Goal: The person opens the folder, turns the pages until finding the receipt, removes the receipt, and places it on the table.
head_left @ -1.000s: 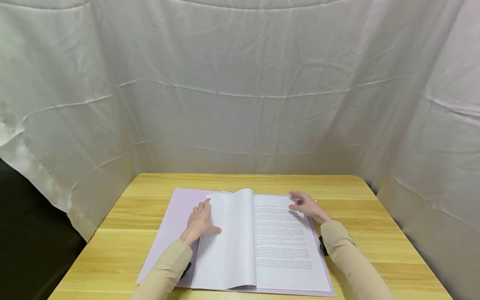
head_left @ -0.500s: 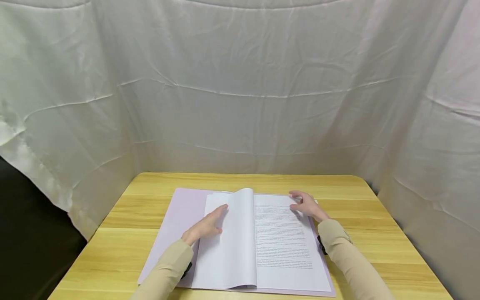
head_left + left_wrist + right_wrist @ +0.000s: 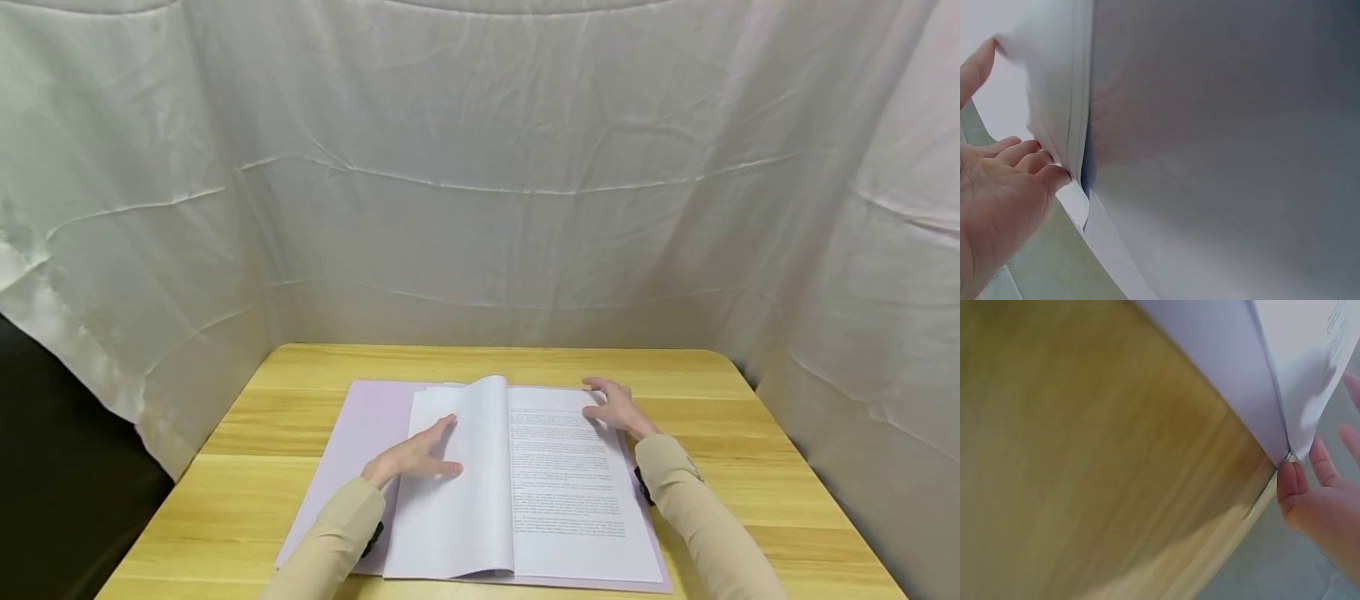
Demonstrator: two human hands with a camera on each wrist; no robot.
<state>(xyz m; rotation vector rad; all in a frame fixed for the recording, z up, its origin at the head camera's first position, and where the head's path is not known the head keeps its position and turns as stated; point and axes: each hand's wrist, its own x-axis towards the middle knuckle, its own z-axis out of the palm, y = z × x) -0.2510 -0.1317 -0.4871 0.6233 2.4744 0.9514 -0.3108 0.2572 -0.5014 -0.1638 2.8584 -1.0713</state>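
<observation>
A lilac folder lies open with white sheets inside. On its left half, blank turned sheets bulge up in a rounded curl along the middle. On the right lies a printed page with lines of small text. My left hand rests over the blank sheets, fingers extended and thumb spread apart; in the left wrist view its fingertips are at the sheets' edge. My right hand is at the printed page's top right corner, thumb and forefinger apart. In the right wrist view its lower fingers bend beside the folder's corner.
The folder lies near the front of a light wooden table with rounded back corners. Pale grey cloth hangs behind and at both sides. A black area shows at the lower left, past the cloth.
My left hand has moved right from the sheets' left edge further onto the blank sheets, and its thumb has spread. The right hand stays at the page's top right corner, barely shifted.
</observation>
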